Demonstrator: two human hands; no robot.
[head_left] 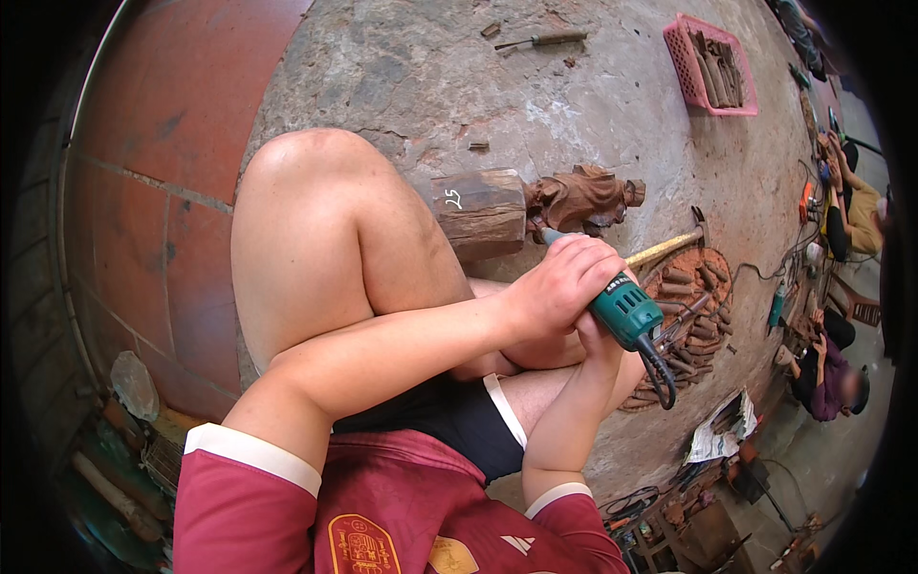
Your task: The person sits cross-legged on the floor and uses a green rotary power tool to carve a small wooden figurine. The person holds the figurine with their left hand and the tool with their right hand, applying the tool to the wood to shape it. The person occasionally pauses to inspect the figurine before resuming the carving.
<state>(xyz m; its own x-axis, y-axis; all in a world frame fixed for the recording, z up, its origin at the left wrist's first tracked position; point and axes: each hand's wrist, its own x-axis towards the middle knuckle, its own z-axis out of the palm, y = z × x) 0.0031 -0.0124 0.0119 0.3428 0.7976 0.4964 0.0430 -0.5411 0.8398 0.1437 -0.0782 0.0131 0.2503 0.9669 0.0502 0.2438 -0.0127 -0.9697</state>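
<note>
A green power rotary grinder with a black cord is held in both my hands. My left hand wraps over its body from above. My right hand grips it lower down, its fingers mostly hidden behind the tool and my left hand. The grinder's nose points up and left at the wood carving, close to where the figure meets its block. This carving is a dark brown robed figure lying on its side, joined to a rough wooden block with white chalk marks. Whether the bit touches the wood I cannot tell.
A hammer with a yellow handle lies beyond my hands, beside a round pile of carving chisels. A pink basket of more tools stands at the far right. One chisel lies ahead. Other people sit at the right edge.
</note>
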